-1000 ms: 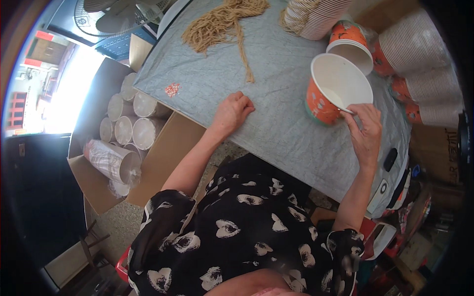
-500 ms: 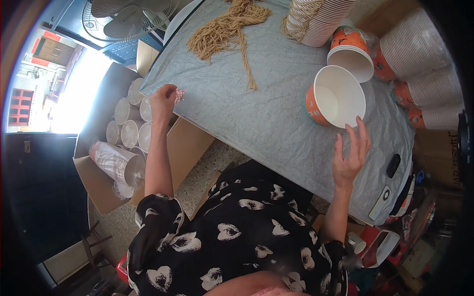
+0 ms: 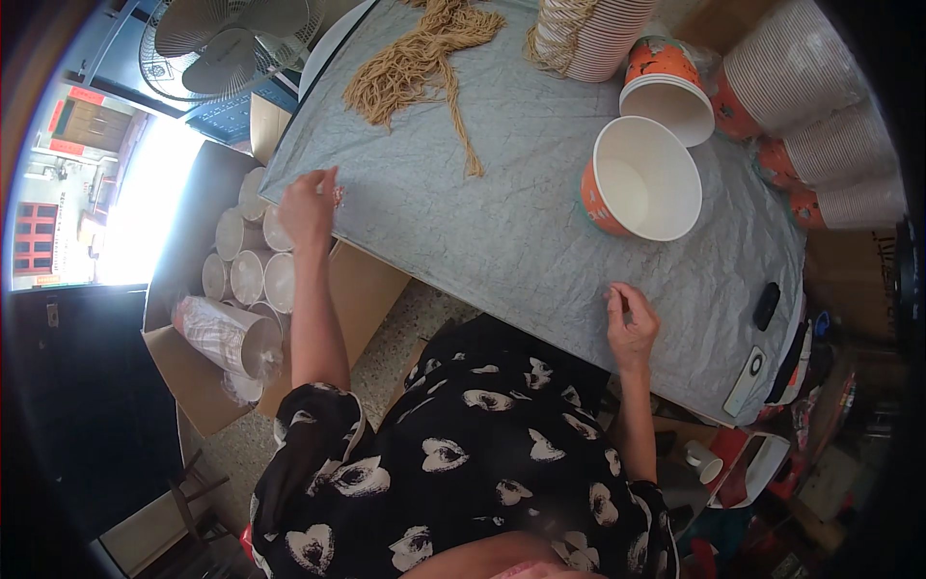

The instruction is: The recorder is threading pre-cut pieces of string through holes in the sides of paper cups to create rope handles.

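My left hand (image 3: 311, 212) is over the table's left edge, fingers bent together. Beside its fingers is a small red-and-white bit (image 3: 339, 196), partly hidden; whether they grip it is unclear. My right hand (image 3: 633, 326) hovers above the near edge of the table, fingers curled and thumb close to the forefinger, with nothing visible in them. Beyond it, apart from the hand, a large orange-and-white paper tub (image 3: 644, 183) stands with its white inside showing. Behind that tub lies a shorter stack of similar tubs (image 3: 666, 101) on its side.
A grey sheet covers the table (image 3: 502, 246). Tan strings (image 3: 410, 82) lie in a heap at the back, near a tall cup stack (image 3: 593, 39). Bagged tubs (image 3: 791, 77) stand at the right. An open carton (image 3: 198, 386) of wrapped cups is at the left, below a fan (image 3: 231, 48).
My right hand has left the tub's rim, drawn back toward me and curled its fingers. My left hand stays near the red-and-white bit, turned slightly. The whole view has shifted a little.
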Motion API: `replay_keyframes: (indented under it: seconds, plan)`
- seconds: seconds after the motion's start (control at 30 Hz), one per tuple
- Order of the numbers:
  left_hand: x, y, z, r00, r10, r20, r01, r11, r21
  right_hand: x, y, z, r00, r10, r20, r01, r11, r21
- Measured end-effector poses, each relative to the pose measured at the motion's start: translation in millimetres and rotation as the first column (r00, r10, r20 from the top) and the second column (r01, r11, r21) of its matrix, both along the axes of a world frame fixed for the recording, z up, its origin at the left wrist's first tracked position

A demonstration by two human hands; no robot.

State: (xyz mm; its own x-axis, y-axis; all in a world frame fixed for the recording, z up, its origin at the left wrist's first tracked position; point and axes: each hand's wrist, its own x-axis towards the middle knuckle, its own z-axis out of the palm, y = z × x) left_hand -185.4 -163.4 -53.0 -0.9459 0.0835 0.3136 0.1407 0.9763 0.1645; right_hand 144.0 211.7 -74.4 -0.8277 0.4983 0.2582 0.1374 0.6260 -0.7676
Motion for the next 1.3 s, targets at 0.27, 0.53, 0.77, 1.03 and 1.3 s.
replay_keyframes:
  seconds: [0.27,0.53,0.77,1.03,1.3]
  plan:
    - [44.2,140.8,-28.2,0.911,-0.410,0.044,0.345,0.816,0.463,0.6,-12.5,-30.0,0.997,-0.059,0.046,0.063,0.994,-0.091]
    - [48.4,143.7,-51.5,0.896,-0.444,0.013,0.366,0.754,0.545,-2.8,-15.9,-24.7,0.997,-0.053,0.048,0.055,0.998,-0.043]
    - [145.0,144.3,-25.9,0.722,-0.661,0.203,0.376,0.622,0.687,-37.0,-32.2,24.5,0.978,0.135,-0.157,-0.143,0.989,-0.038]
    - [192.2,166.1,35.1,0.381,-0.890,0.250,0.321,0.380,0.867,-49.5,-27.7,42.2,0.873,0.486,-0.042,-0.464,0.802,-0.377]
    - [165.9,184.3,39.0,0.209,-0.944,0.256,-0.128,0.233,0.964,-30.0,-22.0,46.6,0.956,0.240,-0.169,-0.291,0.850,-0.439]
